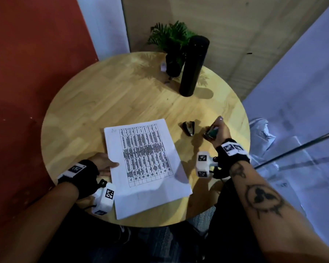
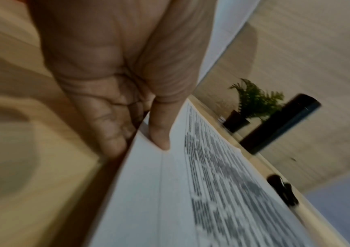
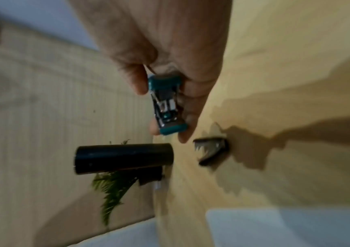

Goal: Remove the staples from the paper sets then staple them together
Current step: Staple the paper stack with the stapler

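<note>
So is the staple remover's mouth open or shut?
Open: the staple remover lies untouched on the table, claws visibly spread apart.

**A small office or meeting corner**

An office-like nook is suggested by a round wooden table (image 1: 106,103) set against a red wall (image 1: 32,63) and pale panelling. A potted fern (image 1: 172,37) and a black flask (image 1: 194,65) (both near the far edge) are kept there, and printed tabular papers (image 1: 146,164) are laid near the front edge.
</note>
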The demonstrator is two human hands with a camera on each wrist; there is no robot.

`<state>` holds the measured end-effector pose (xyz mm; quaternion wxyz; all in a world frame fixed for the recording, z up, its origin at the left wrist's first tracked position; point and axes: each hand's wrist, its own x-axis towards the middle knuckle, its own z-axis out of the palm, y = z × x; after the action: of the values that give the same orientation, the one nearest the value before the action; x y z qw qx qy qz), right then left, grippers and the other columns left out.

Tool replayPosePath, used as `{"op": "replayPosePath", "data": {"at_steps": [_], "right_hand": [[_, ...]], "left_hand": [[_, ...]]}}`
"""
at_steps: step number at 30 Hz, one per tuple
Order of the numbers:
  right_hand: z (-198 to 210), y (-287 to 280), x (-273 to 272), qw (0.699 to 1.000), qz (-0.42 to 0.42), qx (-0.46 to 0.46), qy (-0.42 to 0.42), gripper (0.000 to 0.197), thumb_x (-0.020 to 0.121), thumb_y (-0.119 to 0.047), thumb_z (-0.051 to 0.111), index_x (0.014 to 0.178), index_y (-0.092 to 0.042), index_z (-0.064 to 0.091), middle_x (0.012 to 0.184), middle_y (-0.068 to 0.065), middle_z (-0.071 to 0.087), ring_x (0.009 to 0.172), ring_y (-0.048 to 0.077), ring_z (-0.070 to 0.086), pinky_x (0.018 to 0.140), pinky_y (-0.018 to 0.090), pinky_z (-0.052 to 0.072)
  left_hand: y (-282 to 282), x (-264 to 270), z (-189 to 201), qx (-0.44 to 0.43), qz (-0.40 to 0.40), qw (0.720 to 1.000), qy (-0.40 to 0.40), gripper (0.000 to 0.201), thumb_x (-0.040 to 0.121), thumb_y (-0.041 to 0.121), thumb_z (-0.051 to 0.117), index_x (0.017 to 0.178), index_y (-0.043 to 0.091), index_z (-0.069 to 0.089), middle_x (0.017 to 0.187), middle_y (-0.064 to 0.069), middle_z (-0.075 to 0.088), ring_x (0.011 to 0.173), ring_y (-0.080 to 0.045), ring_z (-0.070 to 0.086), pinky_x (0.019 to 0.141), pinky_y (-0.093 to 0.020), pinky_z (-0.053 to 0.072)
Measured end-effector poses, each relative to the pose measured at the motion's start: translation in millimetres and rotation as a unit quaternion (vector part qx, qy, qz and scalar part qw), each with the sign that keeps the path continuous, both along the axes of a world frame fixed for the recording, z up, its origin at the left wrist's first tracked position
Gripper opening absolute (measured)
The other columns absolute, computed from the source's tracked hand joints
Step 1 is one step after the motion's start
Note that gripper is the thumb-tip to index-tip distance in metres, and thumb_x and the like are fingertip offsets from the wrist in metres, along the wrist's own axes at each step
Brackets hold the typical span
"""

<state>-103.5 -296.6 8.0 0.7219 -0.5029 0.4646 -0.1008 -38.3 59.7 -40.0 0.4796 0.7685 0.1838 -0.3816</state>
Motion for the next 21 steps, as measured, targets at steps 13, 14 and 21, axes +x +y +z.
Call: {"op": "replayPosePath", "data": {"at_steps": [13, 14, 21], "right_hand": [[6, 101, -8, 0.966, 0.24, -0.091, 0.014, 0.021, 0.087, -0.007, 0.061, 0.07, -0.01, 0.05, 0.062, 0.01, 0.052, 0.044, 0.016, 0.054, 0.047, 0.024, 0.048], [12, 104, -8, 0.971, 0.227, -0.078, -0.004, 0.019, 0.087, -0.004, 0.059, 0.071, -0.01, 0.05, 0.061, 0.01, 0.052, 0.038, 0.013, 0.052, 0.042, 0.021, 0.046], [61, 128, -26, 0.933, 0.018, -0.333, -0.135, 0.02, 0.08, -0.025, 0.063, 0.067, -0.025, 0.047, 0.06, -0.004, 0.052, 0.054, 0.008, 0.048, 0.059, 0.028, 0.042]], "left_hand": [[30, -39, 12, -0.075, -0.041, 0.953, -0.289, 0.027, 0.086, -0.008, 0.059, 0.113, -0.002, 0.058, 0.118, -0.022, 0.062, 0.105, -0.021, 0.057, 0.087, -0.031, 0.051], [29, -40, 17, -0.076, -0.041, 0.946, -0.312, 0.027, 0.086, -0.009, 0.058, 0.112, -0.005, 0.058, 0.117, -0.021, 0.062, 0.103, -0.017, 0.057, 0.081, -0.02, 0.05], [-1, -45, 88, -0.073, -0.006, 0.852, -0.519, 0.022, 0.085, 0.009, 0.06, 0.106, 0.002, 0.061, 0.1, -0.001, 0.064, 0.075, 0.018, 0.057, 0.067, -0.01, 0.044]]}}
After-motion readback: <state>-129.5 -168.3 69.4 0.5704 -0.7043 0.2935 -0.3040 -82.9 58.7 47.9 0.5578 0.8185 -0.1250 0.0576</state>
